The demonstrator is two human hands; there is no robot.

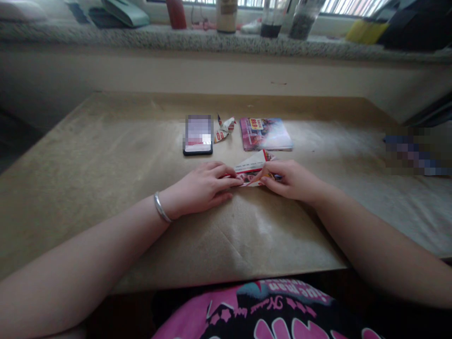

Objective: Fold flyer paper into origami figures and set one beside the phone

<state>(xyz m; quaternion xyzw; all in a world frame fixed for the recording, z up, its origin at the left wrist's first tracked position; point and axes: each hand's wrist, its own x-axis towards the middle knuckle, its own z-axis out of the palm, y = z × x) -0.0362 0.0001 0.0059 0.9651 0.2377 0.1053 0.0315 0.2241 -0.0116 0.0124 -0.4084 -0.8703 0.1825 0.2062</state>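
Observation:
A folded sheet of printed paper, white with red and coloured pictures, lies on the table between my hands. My left hand rests flat with its fingers stretched out, their tips pressing on the paper's left end. My right hand pinches the paper's right part between thumb and forefinger. Just beyond is a small folded paper crane in the same kind of print. To its right lies a stack of glossy printed sheets. A phone with its screen lit stands to the crane's left.
The table has a tan cover. Behind it, a speckled stone windowsill carries a red container, several jars and bottles, and a yellow object. At the right edge lies a blurred, colourful item.

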